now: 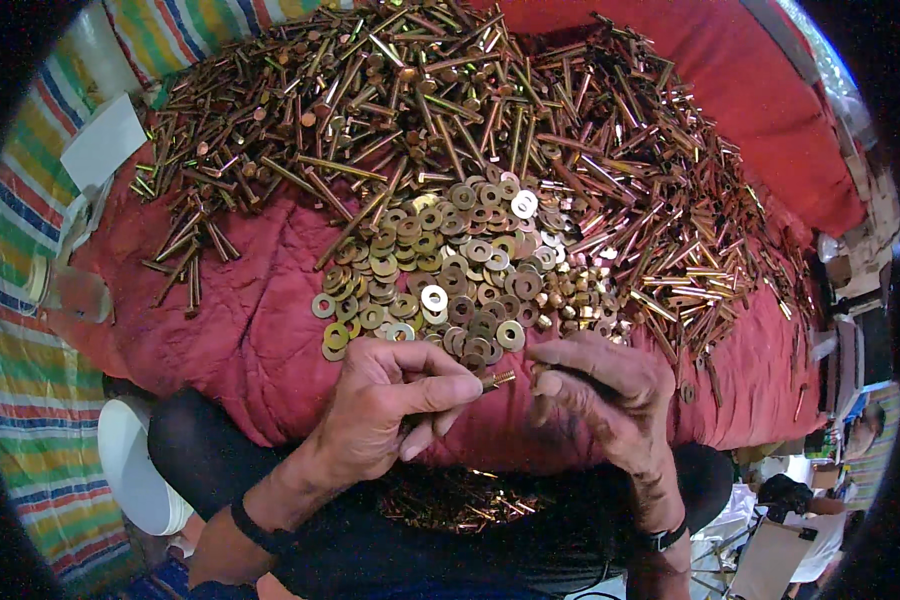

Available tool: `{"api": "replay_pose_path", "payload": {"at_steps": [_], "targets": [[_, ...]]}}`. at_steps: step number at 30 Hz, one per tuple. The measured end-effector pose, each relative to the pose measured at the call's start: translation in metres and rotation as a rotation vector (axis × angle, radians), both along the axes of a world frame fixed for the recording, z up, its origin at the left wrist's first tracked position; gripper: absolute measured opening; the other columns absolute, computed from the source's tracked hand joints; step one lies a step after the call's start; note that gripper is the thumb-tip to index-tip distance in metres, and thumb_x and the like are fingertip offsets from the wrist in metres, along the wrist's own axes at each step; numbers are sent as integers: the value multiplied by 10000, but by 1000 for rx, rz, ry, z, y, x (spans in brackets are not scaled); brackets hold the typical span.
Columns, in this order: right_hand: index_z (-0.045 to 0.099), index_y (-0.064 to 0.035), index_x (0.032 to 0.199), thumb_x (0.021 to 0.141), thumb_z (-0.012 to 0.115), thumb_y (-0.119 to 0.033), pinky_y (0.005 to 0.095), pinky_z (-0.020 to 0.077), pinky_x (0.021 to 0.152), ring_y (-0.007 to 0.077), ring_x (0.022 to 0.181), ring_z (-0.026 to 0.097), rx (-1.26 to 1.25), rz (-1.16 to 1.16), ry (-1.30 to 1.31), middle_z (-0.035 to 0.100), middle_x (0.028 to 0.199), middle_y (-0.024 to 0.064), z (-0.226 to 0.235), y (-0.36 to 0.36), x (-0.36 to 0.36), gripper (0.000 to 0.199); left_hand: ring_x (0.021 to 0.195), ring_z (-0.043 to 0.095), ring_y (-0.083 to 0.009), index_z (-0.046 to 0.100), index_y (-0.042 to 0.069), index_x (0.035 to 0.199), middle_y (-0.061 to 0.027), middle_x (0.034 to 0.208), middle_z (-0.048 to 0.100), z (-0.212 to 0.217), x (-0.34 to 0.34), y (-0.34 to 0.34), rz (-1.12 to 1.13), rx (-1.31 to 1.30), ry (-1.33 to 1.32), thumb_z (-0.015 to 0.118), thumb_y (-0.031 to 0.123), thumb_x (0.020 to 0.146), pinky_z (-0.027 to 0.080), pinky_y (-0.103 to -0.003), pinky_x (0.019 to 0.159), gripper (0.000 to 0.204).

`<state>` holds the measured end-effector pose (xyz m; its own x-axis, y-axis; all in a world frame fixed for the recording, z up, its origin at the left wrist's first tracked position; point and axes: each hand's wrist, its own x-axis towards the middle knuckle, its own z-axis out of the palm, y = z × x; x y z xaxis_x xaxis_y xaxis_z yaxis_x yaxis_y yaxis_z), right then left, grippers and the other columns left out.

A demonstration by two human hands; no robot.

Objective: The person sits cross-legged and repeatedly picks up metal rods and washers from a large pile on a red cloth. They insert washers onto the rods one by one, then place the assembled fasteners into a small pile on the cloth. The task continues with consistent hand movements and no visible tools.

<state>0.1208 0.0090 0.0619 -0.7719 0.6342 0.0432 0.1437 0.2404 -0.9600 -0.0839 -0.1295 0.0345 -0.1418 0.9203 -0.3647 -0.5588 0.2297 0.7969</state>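
Note:
My left hand pinches a brass-coloured bolt between thumb and fingers. The bolt's threaded end sticks out to the right, while the rest is hidden in my grip. Facing that end is my right hand, its thumb and forefinger curved and apart, with no held thing visible between them. Just beyond both hands lies a heap of flat washers. Small nuts are gathered at the right side of the washers. A large heap of long bolts spreads behind them.
Everything rests on a padded red cloth. More bolts lie low between my legs. A white bucket stands at left, below a clear jar and a white card. At far right a person is near a chair.

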Motion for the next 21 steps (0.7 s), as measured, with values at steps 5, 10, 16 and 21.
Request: {"api": "replay_pose_path", "payload": {"at_steps": [5, 10, 16, 21], "targets": [[789, -7, 1094, 839, 830, -11, 314, 594, 756, 197, 876, 759, 336, 73, 37, 787, 975, 107, -3, -3, -1, 258, 375, 454, -66, 719, -32, 931, -77, 667, 646, -1, -4, 0, -78, -61, -61, 747, 124, 957, 297, -215, 332, 161], [793, -30, 1086, 826, 846, -42, 311, 602, 765, 217, 905, 757, 521, 145, 45, 781, 953, 83, -11, -1, 3, 266, 410, 458, -52, 750, -48, 926, -61, 679, 647, -4, -9, -1, -150, -85, -218, 759, 126, 956, 298, -204, 355, 177], [766, -11, 1048, 946, 768, -193, 315, 572, 686, 197, 798, 734, 437, 98, -27, 743, 885, 61, -12, -5, 4, 208, 503, 518, -28, 780, -31, 954, -22, 704, 679, -2, -5, -4, -157, 9, 156, 789, 129, 946, 348, -212, 432, 160], [692, -6, 924, 1025, 708, -265, 347, 488, 598, 230, 648, 610, 155, 29, -184, 650, 767, 74, -5, -11, 5, 278, 641, 563, -11, 795, -15, 962, 18, 742, 699, 0, 10, -5, -28, 271, 615, 804, 112, 938, 412, -215, 549, 129]]}}
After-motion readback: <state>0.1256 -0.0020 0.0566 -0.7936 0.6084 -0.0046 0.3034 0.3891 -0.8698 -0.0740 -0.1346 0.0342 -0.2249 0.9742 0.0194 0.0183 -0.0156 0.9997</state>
